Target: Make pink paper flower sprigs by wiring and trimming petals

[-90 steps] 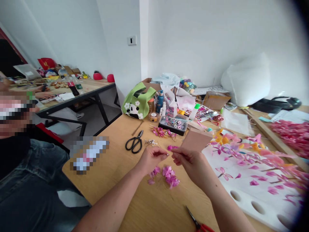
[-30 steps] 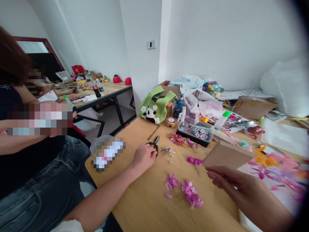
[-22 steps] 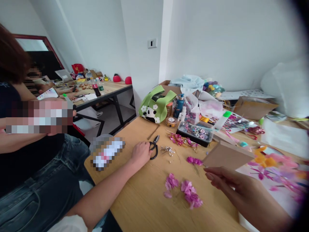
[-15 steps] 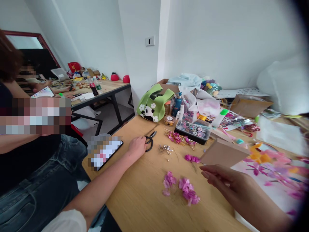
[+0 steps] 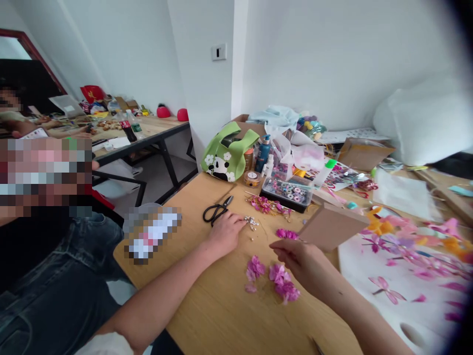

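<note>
My left hand (image 5: 227, 231) lies over the table with its fingers stretched out, the fingertips at a small cluster of pearl-like beads (image 5: 252, 223). Just behind it rest black-handled scissors (image 5: 216, 211), apart from the fingers. My right hand (image 5: 297, 255) hovers above the table, thumb and fingers pinched together; whatever is between them is too small to make out. Below it are purple-pink petal clusters (image 5: 284, 283) and a smaller petal cluster (image 5: 254, 267). A magenta flower piece (image 5: 287, 234) sits beyond the right fingertips, beside a brown cardboard box (image 5: 330, 226).
A compartment box of beads (image 5: 286, 193), a green panda bag (image 5: 225, 155) and a blue pump bottle (image 5: 263, 153) stand at the back. Colourful flower pieces (image 5: 417, 241) cover white paper on the right. A phone (image 5: 155, 234) lies left, near a seated person (image 5: 44, 212).
My left hand has left the scissors and moved right to the beads. My right hand has come left, still pinched. The view has shifted slightly to the right.
</note>
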The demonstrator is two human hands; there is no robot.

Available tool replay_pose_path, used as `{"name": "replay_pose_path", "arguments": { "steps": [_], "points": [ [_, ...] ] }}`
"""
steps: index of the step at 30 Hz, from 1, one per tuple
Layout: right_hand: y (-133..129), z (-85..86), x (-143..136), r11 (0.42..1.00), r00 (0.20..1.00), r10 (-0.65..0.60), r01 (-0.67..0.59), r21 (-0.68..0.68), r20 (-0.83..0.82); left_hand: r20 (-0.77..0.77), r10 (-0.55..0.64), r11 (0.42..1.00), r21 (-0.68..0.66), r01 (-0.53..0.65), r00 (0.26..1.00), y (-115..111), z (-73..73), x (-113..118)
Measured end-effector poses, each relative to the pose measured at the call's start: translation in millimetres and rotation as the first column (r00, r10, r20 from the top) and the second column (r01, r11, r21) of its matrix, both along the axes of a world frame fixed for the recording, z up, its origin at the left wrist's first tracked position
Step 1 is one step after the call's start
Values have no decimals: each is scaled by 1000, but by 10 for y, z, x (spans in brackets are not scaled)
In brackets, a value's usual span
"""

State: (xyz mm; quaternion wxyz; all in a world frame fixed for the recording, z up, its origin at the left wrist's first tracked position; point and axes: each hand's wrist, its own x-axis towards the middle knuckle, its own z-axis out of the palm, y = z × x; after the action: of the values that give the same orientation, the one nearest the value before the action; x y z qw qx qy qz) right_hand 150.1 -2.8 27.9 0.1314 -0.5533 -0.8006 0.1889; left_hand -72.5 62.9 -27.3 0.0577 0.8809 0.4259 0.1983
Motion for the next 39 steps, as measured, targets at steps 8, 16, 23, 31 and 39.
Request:
{"name": "replay_pose_path", "arguments": {
  "steps": [8, 16, 23, 31, 39],
  "points": [
    [508, -323, -362, 998, 970, 65, -61, -22, 232, -26, -2, 1000, 2, 2, 1000, -48, -80, -65],
    [601, -364, -348, 993, 925, 118, -104, -58, 362, -39, -22, 1000, 1, 22, 999, 2, -54, -87],
    [560, -302, -306, 989, 907, 145, -124, -77, 397, 2, -19, 1000, -8, 19, 1000, 30, -41, -113],
    [578, -298, -315, 994, 931, 107, -110, -11, 349, 58, -12, 999, -31, 14, 998, 43, -85, -152],
    [933, -325, -471, 997, 961, 17, -37, 65, 276, 174, 130, 990, 32, -137, 976, 54, -98, -59]
  ]
}}
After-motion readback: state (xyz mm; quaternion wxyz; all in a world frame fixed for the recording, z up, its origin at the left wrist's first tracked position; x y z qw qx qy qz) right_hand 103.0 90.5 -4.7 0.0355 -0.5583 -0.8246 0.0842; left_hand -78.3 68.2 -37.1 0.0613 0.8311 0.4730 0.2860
